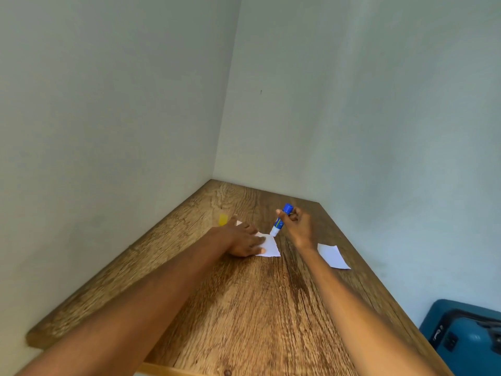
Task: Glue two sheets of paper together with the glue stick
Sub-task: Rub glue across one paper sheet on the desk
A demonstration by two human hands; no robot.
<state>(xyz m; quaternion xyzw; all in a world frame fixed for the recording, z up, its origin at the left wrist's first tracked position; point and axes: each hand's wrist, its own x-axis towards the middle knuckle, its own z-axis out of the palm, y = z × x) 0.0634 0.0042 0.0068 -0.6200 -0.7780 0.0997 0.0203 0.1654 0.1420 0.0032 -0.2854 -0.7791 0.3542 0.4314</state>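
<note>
A small white sheet of paper (pixel 269 246) lies on the wooden table (pixel 244 308), with my left hand (pixel 238 240) pressed flat on its left part, fingers spread. My right hand (pixel 296 226) grips a blue glue stick (pixel 280 219), tilted with its white tip down at the sheet's far right corner. A second white sheet (pixel 333 256) lies flat to the right, just beyond my right forearm. A yellow cap (pixel 222 219) stands on the table to the left of my left hand.
The table fits into a corner between two pale walls (pixel 135 104). A blue case (pixel 466 337) stands on the floor off the table's right edge. The table's near edge runs along the bottom of the view.
</note>
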